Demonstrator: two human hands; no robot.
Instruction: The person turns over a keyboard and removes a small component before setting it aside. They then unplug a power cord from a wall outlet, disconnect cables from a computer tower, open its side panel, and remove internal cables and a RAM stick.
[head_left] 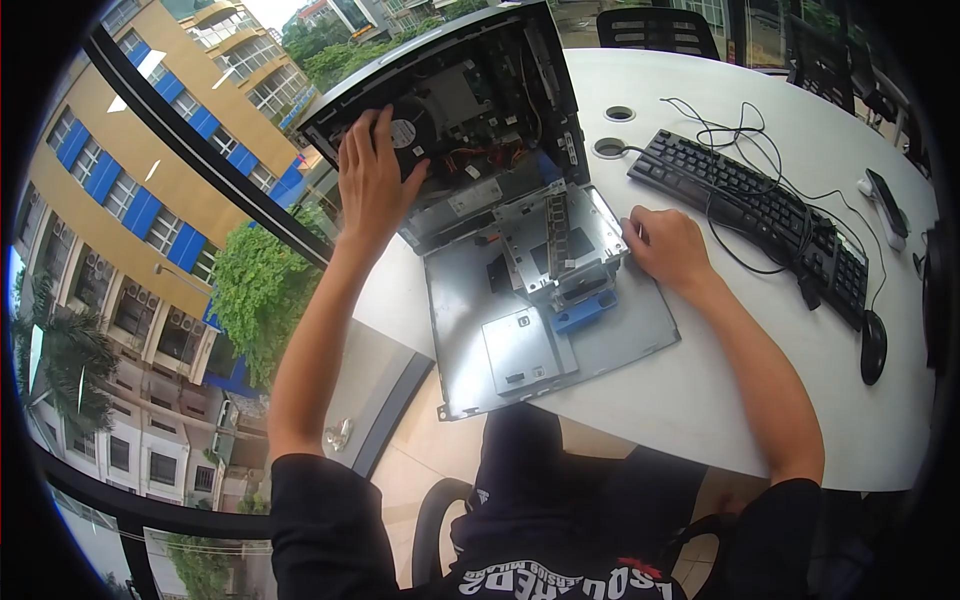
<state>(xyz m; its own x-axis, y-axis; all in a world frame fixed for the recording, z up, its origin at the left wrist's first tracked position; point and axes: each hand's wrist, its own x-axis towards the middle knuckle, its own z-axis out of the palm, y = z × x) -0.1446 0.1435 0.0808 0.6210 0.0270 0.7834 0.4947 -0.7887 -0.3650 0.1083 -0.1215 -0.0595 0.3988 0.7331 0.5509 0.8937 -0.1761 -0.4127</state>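
An opened desktop computer case stands on the white table, its metal side panel folded down flat towards me. My left hand lies spread on the round black fan near the case's left side, fingers apart. A hinged metal drive cage with a blue latch rests on the lowered panel. My right hand rests with fingers curled against the right edge of that cage. Red and coloured cables show inside the case.
A black keyboard lies to the right with tangled black cables. A black mouse sits near the table's right edge. Two cable holes are in the tabletop. Black chairs stand behind. A large window is on the left.
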